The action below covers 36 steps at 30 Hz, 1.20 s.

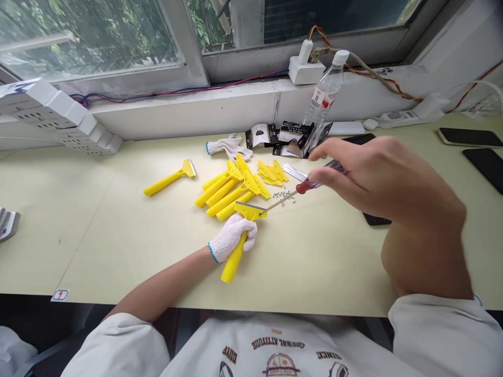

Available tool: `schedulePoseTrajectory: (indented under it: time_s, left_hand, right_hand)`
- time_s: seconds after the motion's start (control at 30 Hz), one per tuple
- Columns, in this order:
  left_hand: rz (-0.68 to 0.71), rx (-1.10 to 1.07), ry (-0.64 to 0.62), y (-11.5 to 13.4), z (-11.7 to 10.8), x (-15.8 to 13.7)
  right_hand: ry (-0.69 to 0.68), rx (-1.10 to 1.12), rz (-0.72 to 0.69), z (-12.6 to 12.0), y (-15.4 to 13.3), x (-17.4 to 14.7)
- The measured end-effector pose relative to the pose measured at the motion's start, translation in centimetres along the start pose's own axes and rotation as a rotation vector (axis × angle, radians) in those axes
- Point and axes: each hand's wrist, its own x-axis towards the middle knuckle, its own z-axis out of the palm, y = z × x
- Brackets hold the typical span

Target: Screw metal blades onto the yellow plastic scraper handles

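My left hand (234, 236), in a white knit glove with a blue cuff, is closed round the handle of a yellow scraper (232, 266). The scraper's head points away from me, with a metal blade along its far edge. Bare, my right hand (365, 175) grips a screwdriver (308, 185) with a red and clear handle. The screwdriver's tip meets the right end of the scraper head; whether a screw sits under it is too small to tell. Just beyond lie several yellow scraper handles (223, 191), loose yellow head plates (271, 172), small screws (283, 195) and thin blades (294, 172).
A scraper with a blade (168, 179) lies apart at the left. Behind are a white glove (231, 146), black-and-white packaging (294, 139) and a plastic bottle (323, 94). Phones (469, 137) lie at the right, and white boxes (58, 118) stand stacked at the left.
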Motion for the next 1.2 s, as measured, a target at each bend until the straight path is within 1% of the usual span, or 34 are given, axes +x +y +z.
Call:
schedulePoseTrajectory:
  time_s: [0.03,0.07,0.1,0.17,0.27,0.33,0.37,0.4,0.47,0.5,0.53,0.57,0.63,0.77,0.83,0.9,0.93,0.97,1.0,1.07,1.1,1.13,1.17,1.2]
  left_hand:
    - [0.001,0.002,-0.005,0.0,0.0,0.0]
    - [0.004,0.002,-0.008,-0.1,-0.1,0.0]
    - [0.007,-0.001,-0.009,-0.1,-0.1,0.0]
    - [0.013,-0.009,-0.013,-0.1,-0.1,0.0]
    - [0.018,-0.021,-0.014,-0.1,0.0,0.0]
    - [0.018,-0.027,-0.010,-0.1,0.0,0.0]
    - [0.018,-0.028,-0.008,-0.1,0.0,0.0]
    - [0.016,-0.027,-0.006,-0.1,0.0,0.0]
    - [0.009,-0.019,0.002,-0.1,0.0,0.0]
    - [0.003,-0.013,0.004,0.0,0.0,0.0]
    - [-0.003,-0.008,0.003,0.0,0.0,-0.1]
    - [-0.004,-0.006,0.003,0.1,0.1,-0.1]
    - [0.004,-0.006,0.002,0.2,0.1,-0.1]
    - [-0.001,-0.018,0.010,0.2,0.1,0.0]
    - [0.004,-0.025,0.005,0.2,0.0,0.1]
    - [0.024,-0.033,0.002,0.1,0.0,0.1]
    - [0.029,-0.034,0.005,0.1,0.0,0.2]
    - [0.027,-0.032,0.008,0.1,0.0,0.1]
    - [0.020,-0.028,0.010,0.1,0.0,0.1]
    - [0.007,-0.019,0.005,0.1,0.0,0.1]
    - [0.007,-0.017,-0.002,0.0,0.0,0.1]
    - [0.010,-0.018,-0.010,0.0,-0.1,0.1]
    - [0.015,-0.019,-0.020,-0.1,-0.1,0.1]
    - [0.018,-0.019,-0.028,-0.2,-0.2,0.1]
  right_hand:
    - [0.031,-0.072,0.043,0.1,-0.2,-0.1]
    - [0.026,-0.081,0.037,0.1,-0.3,-0.1]
    - [-0.004,-0.033,0.000,0.1,-0.3,-0.1]
    - [-0.069,0.142,-0.095,-0.2,-0.2,-0.1]
    - [-0.102,0.357,-0.237,-0.6,0.2,0.0]
    - [-0.123,0.429,-0.317,-0.6,0.1,0.0]
    - [-0.116,0.406,-0.304,-0.5,0.0,0.0]
    - [-0.083,0.330,-0.249,-0.4,-0.2,0.0]
    - [0.018,0.099,-0.092,-0.1,-0.4,0.0]
    - [0.047,0.012,-0.043,0.0,-0.5,0.0]
    - [0.051,-0.030,-0.029,0.0,-0.5,0.0]
    - [0.031,-0.020,-0.049,0.0,-0.4,-0.1]
    - [-0.038,0.109,-0.128,-0.1,-0.2,-0.1]
    - [-0.070,0.349,-0.328,-0.6,0.2,0.0]
    - [-0.110,0.435,-0.437,-0.7,0.0,0.1]
    - [-0.146,0.478,-0.484,-0.6,-0.4,0.2]
    - [-0.133,0.468,-0.468,-0.4,-0.6,0.2]
    - [-0.099,0.425,-0.416,-0.2,-0.9,0.2]
    - [-0.048,0.347,-0.329,0.0,-1.1,0.2]
    - [0.056,0.112,-0.105,0.3,-1.4,0.0]
    - [0.077,0.003,-0.017,0.4,-1.4,0.0]
    - [0.071,-0.065,0.030,0.4,-1.4,-0.1]
    - [0.051,-0.082,0.035,0.3,-1.2,-0.1]
    - [0.031,-0.055,0.009,0.1,-1.0,-0.2]
